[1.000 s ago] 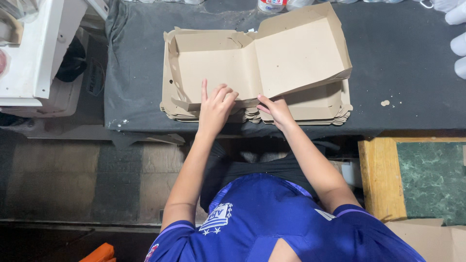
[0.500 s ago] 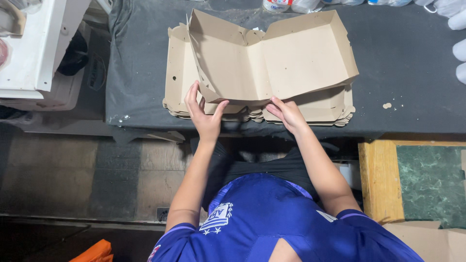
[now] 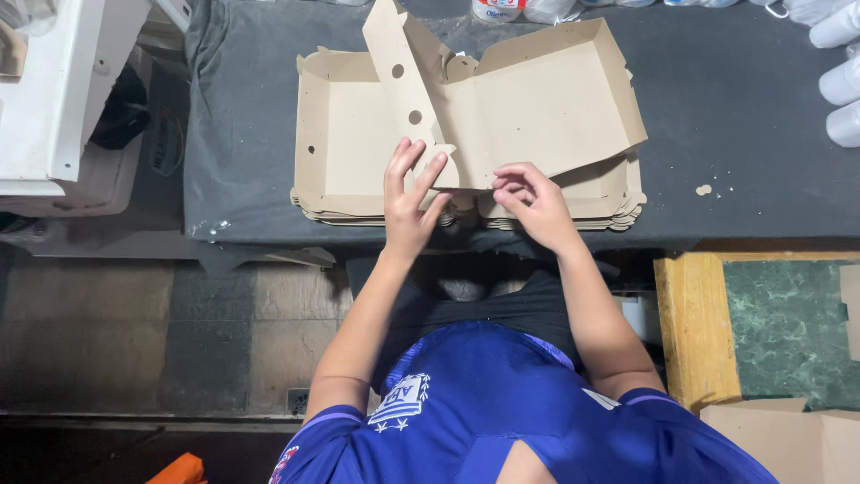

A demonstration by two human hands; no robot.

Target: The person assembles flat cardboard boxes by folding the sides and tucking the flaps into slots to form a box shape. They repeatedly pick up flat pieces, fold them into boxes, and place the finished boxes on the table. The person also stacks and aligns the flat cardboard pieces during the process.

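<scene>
One cardboard box blank (image 3: 528, 108) lies part-folded on a stack of flat blanks (image 3: 618, 193) on the grey table (image 3: 743, 134); how many are stacked is hard to tell. The left hand (image 3: 409, 202) grips its raised flap, and the right hand (image 3: 528, 199) pinches its near edge.

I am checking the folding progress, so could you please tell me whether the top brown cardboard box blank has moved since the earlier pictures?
Yes. The top brown cardboard box blank has lifted off the cardboard stack; its left panel now stands upright.

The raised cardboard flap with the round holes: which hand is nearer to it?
Left. The left hand touches the flap at its lower end; the right hand is apart, at the box's near edge.
</scene>
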